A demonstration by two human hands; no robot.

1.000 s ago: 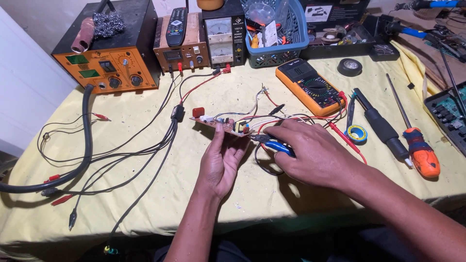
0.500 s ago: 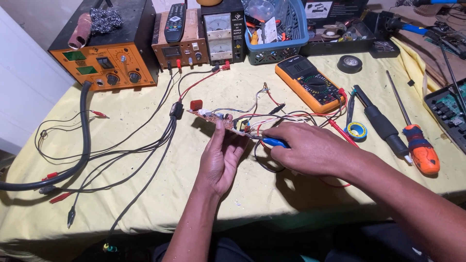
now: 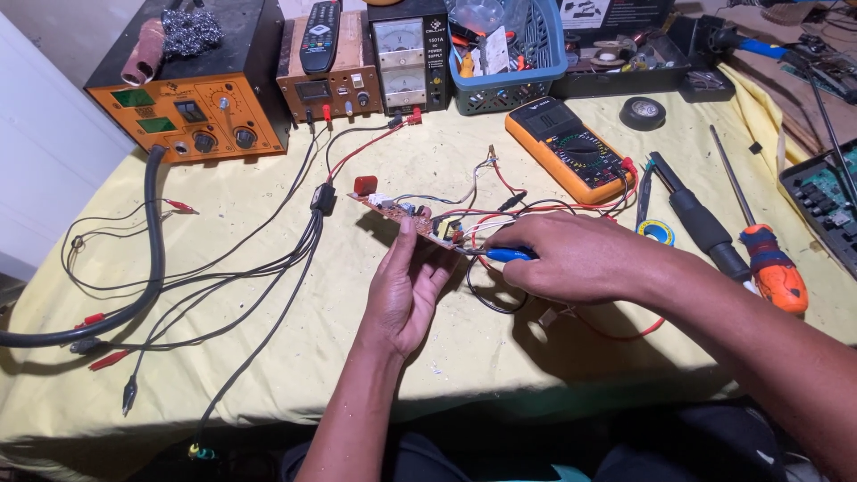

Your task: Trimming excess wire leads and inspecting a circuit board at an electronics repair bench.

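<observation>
Your left hand [image 3: 406, 295] grips the brown circuit board [image 3: 412, 219] above the yellow-covered surface [image 3: 295, 357]; your right hand [image 3: 571, 259] closes around a blue-handled tool [image 3: 509, 254], its tip at the board's wired end.

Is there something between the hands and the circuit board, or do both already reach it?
Nothing visible stands between. The left hand holds the circuit board from below with its fingers. The right hand brings a blue-handled tool to the board's near end, with loose wires around it.
</observation>
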